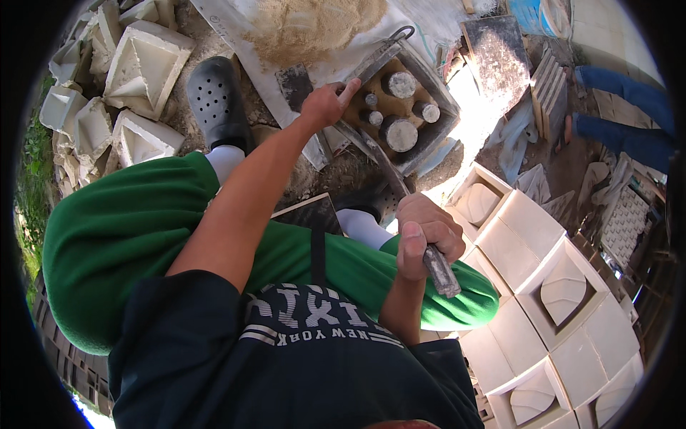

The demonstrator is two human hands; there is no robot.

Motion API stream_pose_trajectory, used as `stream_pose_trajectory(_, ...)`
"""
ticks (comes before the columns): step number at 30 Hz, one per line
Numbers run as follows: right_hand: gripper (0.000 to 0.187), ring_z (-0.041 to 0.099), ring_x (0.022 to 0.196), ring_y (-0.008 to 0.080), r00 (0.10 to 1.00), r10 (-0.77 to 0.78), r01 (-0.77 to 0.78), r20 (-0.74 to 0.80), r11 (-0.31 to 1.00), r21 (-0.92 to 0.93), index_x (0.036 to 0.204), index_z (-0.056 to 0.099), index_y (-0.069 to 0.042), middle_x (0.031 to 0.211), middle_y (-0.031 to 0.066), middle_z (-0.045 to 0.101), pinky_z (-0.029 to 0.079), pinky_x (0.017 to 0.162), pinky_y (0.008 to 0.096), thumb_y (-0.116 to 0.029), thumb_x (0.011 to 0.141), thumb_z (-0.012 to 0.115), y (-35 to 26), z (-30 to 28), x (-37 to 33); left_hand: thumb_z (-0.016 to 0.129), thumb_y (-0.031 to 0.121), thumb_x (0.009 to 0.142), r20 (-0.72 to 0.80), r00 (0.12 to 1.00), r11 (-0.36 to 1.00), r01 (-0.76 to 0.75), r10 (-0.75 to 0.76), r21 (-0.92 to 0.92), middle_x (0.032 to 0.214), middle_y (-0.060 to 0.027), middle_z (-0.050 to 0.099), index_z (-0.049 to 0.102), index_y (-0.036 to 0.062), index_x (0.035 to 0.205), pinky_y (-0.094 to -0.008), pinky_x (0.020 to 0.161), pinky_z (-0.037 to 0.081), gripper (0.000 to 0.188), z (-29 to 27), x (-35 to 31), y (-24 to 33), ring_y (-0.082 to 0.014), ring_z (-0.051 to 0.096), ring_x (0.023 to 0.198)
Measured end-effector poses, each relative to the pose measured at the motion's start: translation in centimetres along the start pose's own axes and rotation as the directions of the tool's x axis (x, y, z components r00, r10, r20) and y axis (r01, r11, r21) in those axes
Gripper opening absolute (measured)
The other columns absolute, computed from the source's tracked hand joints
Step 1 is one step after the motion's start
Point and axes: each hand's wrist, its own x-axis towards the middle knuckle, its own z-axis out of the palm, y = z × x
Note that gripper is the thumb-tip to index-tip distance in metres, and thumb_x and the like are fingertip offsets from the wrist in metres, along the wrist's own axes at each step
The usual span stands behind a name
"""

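Note:
A rectangular, dirty grey box mould lies tilted in front of my feet. Inside it, several round grey posts of different widths, such as a wide cylinder, rise from a brown, sandy bed. My left hand is closed on the mould's left side, with a finger along the rim. Closer to my body, my right hand is wrapped round the thick grey handle of a long metal bar. This bar runs up to the mould's near edge; whether it is fixed there I cannot tell.
Sand is heaped on a white sheet ahead. Broken white castings pile up at left. Cream square blocks with leaf-like reliefs stand in rows at right. A dark board and another person's blue-trousered legs are at far right.

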Motion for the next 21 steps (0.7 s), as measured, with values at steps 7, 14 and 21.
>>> stream_pose_trajectory(7, 0.018, 0.044, 0.048, 0.0177, 0.999, 0.042, -0.042, 0.034, 0.999, 0.0, 0.065, 0.046, -0.001, 0.055, 0.0073, 0.049, 0.042, 0.048, 0.037, 0.001, 0.078, 0.058, 1.0, 0.0, 0.6, 0.034, 0.07, 0.095, -0.011, 1.0, 1.0, -0.007, 0.007, -0.017, 0.104, -0.0268, 0.068, 0.068, 0.0004, 0.114, -0.0466, 0.09, 0.046, 0.08, 0.3, 0.1, 0.0, -0.0438, 0.062, 0.103)
stream_pose_trajectory(14, 0.016, 0.047, 0.049, 0.0193, 0.996, 0.001, 0.0, 0.086, 1.0, -0.004, 0.066, 0.048, -0.002, 0.057, 0.0059, 0.051, 0.045, 0.05, 0.0376, 0.003, 0.076, 0.059, -0.2, 0.7, -0.6, 0.034, 0.071, 0.095, -0.014, 1.0, 1.0, 0.003, -0.003, -0.002, 0.105, -0.0267, 0.068, 0.068, 0.0005, 0.115, -0.0465, 0.091, 0.046, 0.081, 0.0, 0.0, 0.0, -0.0435, 0.062, 0.105)
stream_pose_trajectory(21, 0.015, 0.048, 0.049, 0.0194, 0.997, 0.017, -0.015, 0.072, 1.0, -0.016, 0.068, 0.049, -0.001, 0.058, 0.0061, 0.052, 0.045, 0.05, 0.0371, 0.002, 0.077, 0.06, 0.0, 0.5, -0.4, 0.034, 0.071, 0.095, 0.027, 0.999, 0.999, 0.038, -0.038, -0.005, 0.107, -0.0288, 0.067, 0.068, -0.0002, 0.117, -0.0465, 0.092, 0.045, 0.082, 0.0, 0.1, 0.1, -0.0447, 0.061, 0.106)
